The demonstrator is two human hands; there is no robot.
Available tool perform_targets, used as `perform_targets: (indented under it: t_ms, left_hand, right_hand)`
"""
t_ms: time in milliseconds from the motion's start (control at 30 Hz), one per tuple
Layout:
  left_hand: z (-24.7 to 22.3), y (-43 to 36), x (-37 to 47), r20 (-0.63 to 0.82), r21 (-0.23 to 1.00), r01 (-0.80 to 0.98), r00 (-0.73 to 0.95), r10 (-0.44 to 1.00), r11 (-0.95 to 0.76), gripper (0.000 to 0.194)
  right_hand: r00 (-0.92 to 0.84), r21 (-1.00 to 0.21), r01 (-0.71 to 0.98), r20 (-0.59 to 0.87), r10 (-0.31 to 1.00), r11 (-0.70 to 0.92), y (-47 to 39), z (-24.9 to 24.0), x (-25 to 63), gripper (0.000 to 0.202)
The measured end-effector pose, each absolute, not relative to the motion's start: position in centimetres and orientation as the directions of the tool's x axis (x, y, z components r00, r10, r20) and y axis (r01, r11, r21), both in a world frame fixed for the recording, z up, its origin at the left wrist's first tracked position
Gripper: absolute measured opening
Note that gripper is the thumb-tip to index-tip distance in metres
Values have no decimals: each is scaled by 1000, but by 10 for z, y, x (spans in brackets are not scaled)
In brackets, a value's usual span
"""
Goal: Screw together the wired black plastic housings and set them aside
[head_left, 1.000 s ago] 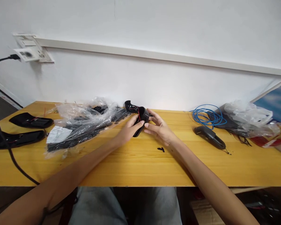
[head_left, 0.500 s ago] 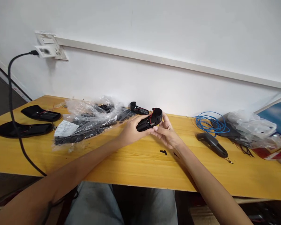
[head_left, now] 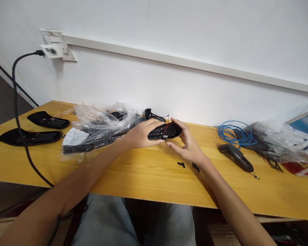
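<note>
Above the middle of the table, a black plastic housing (head_left: 157, 133) is held with its hollow side showing. Red wires and a small metallic part sit inside it. My left hand (head_left: 140, 134) is closed round its left end, thumb along the near edge. My right hand (head_left: 187, 140) cups the rounded right end, index finger at the far rim and thumb near the front edge. Below my right hand lie small black pieces (head_left: 181, 164) and another little black cluster (head_left: 195, 167). A similar black housing (head_left: 149, 113) stands behind, partly hidden by my left hand.
Two black housings (head_left: 48, 121) lie at the left, crossed by a black cable (head_left: 17, 112) from the wall socket. A clear plastic bag (head_left: 102, 126) holds black parts. At the right are a blue cable coil (head_left: 231, 133), a dark handheld device (head_left: 235, 157) and plastic bags (head_left: 282, 135).
The housing has been turned so that its rounded end lies flatter and its inside faces me more. My right thumb has come off the near edge, and that hand has opened wider round the end.
</note>
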State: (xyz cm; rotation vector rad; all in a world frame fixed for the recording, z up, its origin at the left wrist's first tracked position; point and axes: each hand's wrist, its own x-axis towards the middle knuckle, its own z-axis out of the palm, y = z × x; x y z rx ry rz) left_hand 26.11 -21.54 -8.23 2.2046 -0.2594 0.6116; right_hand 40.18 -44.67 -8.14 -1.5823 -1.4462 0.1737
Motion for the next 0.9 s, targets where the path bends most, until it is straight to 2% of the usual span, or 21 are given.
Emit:
perform_targets:
  t_ms: [233, 400, 533, 667, 800, 900]
  left_hand:
    - [-78, -221, 262, 451, 802, -328, 881, 146, -499, 57]
    - [-76, -225, 259, 451, 833, -343, 875, 174, -434, 62]
    - [-77, -222, 258, 459, 796, -333, 876, 147, -506, 65]
    - [-80, -219, 258, 477, 694, -320, 875, 80, -645, 68]
    - [-81, -220, 258, 526, 665, -360, 848, 68, -654, 69]
    - [-81, -222, 258, 571, 585, -413, 821, -6, -698, 67]
  right_hand:
    - [293, -624, 774, 508, 810, 110, -445, -86, 401, 80]
    - [266, -606, 782, 537, 801, 147, -444, -87, 401, 79]
    - [258, -585, 801, 530, 808, 128, -443, -87, 399, 80]
    - [216, -559, 818, 516, 829, 135, -444, -83, 396, 88]
    - [191, -510, 846, 561, 805, 155, -445, -81, 395, 87]
    - [211, -500, 857, 565, 797, 128, -445, -83, 396, 85]
